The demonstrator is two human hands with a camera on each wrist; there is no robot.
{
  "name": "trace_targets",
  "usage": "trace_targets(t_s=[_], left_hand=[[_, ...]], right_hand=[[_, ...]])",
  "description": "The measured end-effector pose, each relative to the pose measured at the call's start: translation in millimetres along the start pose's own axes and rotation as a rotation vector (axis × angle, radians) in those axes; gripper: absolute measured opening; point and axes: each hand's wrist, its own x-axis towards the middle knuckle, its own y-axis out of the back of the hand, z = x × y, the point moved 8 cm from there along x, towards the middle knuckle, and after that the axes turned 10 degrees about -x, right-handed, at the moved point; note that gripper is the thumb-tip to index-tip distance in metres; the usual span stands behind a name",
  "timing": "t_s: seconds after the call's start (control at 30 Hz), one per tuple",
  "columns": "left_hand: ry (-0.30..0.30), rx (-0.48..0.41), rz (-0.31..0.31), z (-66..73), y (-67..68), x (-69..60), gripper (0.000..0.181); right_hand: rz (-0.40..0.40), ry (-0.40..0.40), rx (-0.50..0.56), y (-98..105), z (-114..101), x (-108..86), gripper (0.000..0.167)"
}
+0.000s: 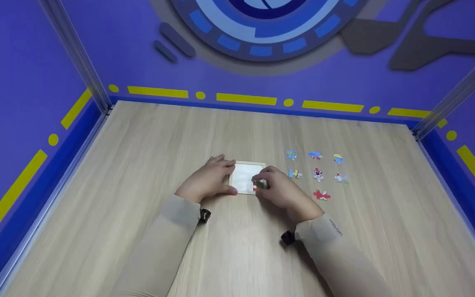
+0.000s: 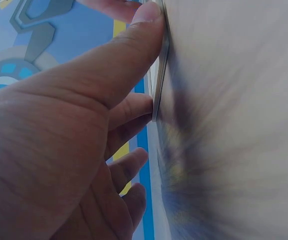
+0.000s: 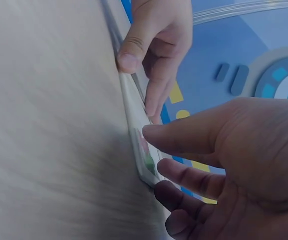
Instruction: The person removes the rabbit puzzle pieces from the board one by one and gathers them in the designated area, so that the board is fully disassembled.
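A shallow square puzzle tray (image 1: 243, 177) with a light wooden rim and white base lies on the table. My left hand (image 1: 210, 179) holds its left side, thumb at the near corner and fingers at the far one. In the left wrist view, the left thumb (image 2: 134, 52) presses the tray's rim (image 2: 159, 82). At the near right corner, my right hand (image 1: 281, 187) has thumb and index finger about a red and green puzzle piece (image 1: 255, 187). The right wrist view shows this piece (image 3: 147, 155) low inside the tray, partly hidden by the fingertips.
Several loose puzzle pieces lie spaced out right of the tray, among them one with an animal face (image 1: 318, 174) and a red one (image 1: 322, 195). The wooden table (image 1: 109, 198) is bordered by blue-purple walls (image 1: 15, 82) at the back and both sides.
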Motion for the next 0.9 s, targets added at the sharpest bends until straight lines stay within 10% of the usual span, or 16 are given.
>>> trace_targets(t_s=[0.9], left_hand=[[0.004, 0.006, 0.002, 2.0, 0.4, -1.3, 0.088]], right_hand=[[-0.024, -0.083, 0.038, -2.2, 6.8, 0.1, 0.029]])
